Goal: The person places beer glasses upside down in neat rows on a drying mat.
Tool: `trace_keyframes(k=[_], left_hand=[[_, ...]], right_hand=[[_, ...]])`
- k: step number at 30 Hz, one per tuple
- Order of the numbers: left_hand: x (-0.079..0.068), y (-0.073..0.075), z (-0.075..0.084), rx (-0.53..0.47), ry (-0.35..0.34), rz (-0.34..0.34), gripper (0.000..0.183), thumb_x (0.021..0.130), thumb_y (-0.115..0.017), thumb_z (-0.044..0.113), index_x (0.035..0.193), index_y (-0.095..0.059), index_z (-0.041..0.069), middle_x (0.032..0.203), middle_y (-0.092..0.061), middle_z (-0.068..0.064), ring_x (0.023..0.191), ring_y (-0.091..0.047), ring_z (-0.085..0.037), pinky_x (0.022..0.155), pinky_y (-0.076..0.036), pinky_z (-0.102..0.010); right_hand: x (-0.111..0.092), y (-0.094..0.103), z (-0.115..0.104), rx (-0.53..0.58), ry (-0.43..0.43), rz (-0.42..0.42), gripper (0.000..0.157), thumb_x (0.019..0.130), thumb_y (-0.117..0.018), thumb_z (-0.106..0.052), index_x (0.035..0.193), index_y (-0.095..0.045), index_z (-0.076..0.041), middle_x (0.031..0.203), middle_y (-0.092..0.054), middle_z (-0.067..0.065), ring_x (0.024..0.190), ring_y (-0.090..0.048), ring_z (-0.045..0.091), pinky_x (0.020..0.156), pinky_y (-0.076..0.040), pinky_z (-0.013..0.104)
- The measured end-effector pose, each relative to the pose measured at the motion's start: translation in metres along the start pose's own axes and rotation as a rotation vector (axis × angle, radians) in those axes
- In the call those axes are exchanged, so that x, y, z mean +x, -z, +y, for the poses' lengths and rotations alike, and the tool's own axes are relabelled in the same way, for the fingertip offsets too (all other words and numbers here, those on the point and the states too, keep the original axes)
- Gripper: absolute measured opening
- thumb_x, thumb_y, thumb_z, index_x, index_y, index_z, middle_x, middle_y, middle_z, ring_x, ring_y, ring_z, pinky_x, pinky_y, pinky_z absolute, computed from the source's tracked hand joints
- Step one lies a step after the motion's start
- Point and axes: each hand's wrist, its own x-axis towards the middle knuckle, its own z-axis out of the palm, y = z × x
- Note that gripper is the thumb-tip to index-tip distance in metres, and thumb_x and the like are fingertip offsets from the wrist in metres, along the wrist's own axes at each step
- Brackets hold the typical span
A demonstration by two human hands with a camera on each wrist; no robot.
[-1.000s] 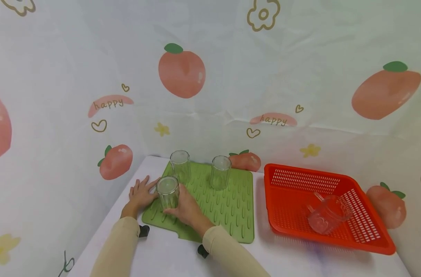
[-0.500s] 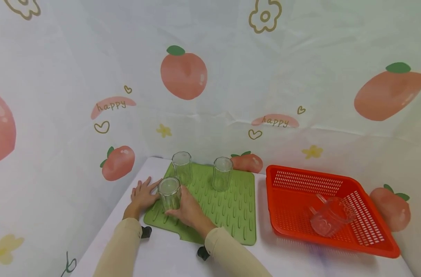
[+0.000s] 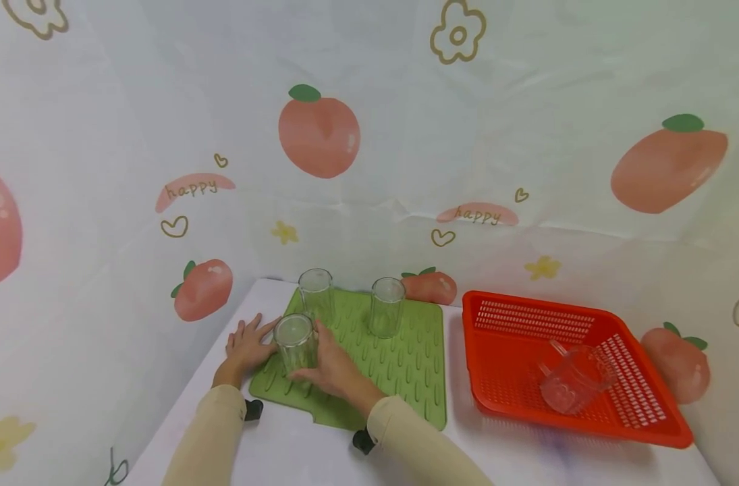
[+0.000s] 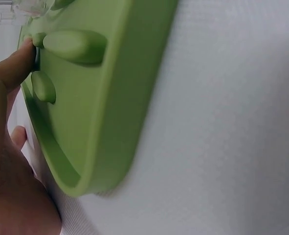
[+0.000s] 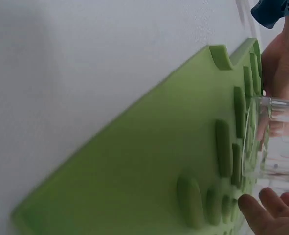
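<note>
An upturned clear drinking glass [image 3: 296, 341] stands on the near left part of the green ribbed mat [image 3: 414, 364]. My right hand [image 3: 334, 363] is at its right side, thumb in front and fingers behind. In the right wrist view the fingertips [image 5: 261, 208] are spread loosely beside the glass [image 5: 281, 152]; whether they touch it is hard to tell. My left hand [image 3: 248, 347] rests at the mat's left edge, fingers spread and thumb on the mat [image 4: 93, 142]. Two more glasses, one at back left [image 3: 317, 297] and one at back centre [image 3: 387, 307], stand on the mat.
A red slotted basket [image 3: 497, 378] stands right of the mat on the white table [image 3: 302, 445]. A clear handled mug [image 3: 572, 381] lies tilted inside it. A patterned sheet [image 3: 375, 236] hangs behind the table.
My right wrist has shifted slightly right, away from the near glass, and its hold looks looser. The glass stays in place on the mat. My left hand has not moved noticeably.
</note>
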Motion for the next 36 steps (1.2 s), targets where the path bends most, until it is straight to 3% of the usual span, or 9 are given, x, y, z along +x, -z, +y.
trace_keyframes(k=[7,12,20,29,36], left_hand=[[0.008,-0.005,-0.011,0.004,-0.017,0.018,0.068,0.090,-0.054,0.038,0.156,-0.043,0.025,0.171,-0.012,-0.022,0.154,0.008,-0.057,0.117,0.005,-0.078],[0.004,-0.002,-0.004,0.003,-0.007,0.010,0.067,0.090,-0.056,0.040,0.155,-0.044,0.024,0.170,-0.013,-0.023,0.153,0.005,-0.059,0.117,0.002,-0.078],[-0.004,0.006,0.006,-0.001,0.006,-0.026,0.066,0.093,-0.056,0.039,0.156,-0.043,0.024,0.170,-0.011,-0.023,0.153,0.008,-0.059,0.118,0.004,-0.077],[-0.002,0.005,0.005,0.004,0.008,-0.036,0.067,0.092,-0.057,0.034,0.157,-0.041,0.021,0.170,-0.010,-0.024,0.152,0.008,-0.059,0.117,0.003,-0.077],[0.005,-0.005,-0.012,-0.031,-0.027,0.006,0.069,0.089,-0.057,0.043,0.155,-0.045,0.028,0.171,-0.013,-0.020,0.154,0.008,-0.057,0.118,0.004,-0.077]], right_hand=[[-0.005,0.014,0.003,-0.149,0.087,0.005,0.122,0.079,-0.085,-0.050,0.165,-0.006,-0.012,0.164,-0.032,0.018,0.146,-0.045,0.033,0.114,-0.047,0.047],[-0.011,0.023,0.006,-0.308,0.169,-0.012,0.124,0.081,-0.082,-0.056,0.165,-0.002,-0.012,0.166,-0.025,0.015,0.151,-0.036,0.031,0.118,-0.043,0.043],[-0.017,0.038,0.008,-0.587,0.258,0.000,0.116,0.085,-0.059,-0.078,0.164,-0.010,-0.010,0.168,-0.022,0.014,0.156,-0.027,0.036,0.123,-0.035,0.052],[-0.024,0.059,0.005,-0.637,0.298,0.009,0.110,0.087,-0.054,-0.080,0.164,-0.013,-0.014,0.170,-0.019,0.015,0.157,-0.021,0.042,0.122,-0.029,0.063],[-0.029,0.076,0.000,-0.653,0.247,0.000,0.105,0.088,-0.050,-0.081,0.165,-0.014,-0.019,0.171,-0.015,0.012,0.159,-0.015,0.042,0.123,-0.024,0.065]])
